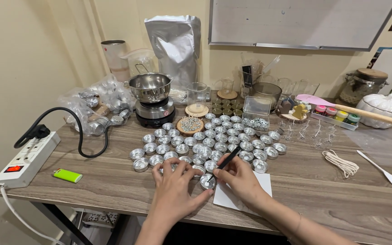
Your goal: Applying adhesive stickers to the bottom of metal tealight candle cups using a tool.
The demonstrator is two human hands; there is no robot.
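I see my left hand [174, 181] pinching a small aluminium cup [208, 181] at the near edge of the cluster of cups [209, 140], while my right hand [240, 178] grips black tweezers [225, 162], tips down in that cup. The tweezers' long axis slants up and away toward the cluster. Most cups look empty (hard to tell at this size), so I judge the work barely begun.

My right hand [241, 179] covers much of the white card [246, 193]. I can't tell what the black tool's [227, 159] tip meets inside the small metal cup [207, 181]. Both my forearms run off the near edge.
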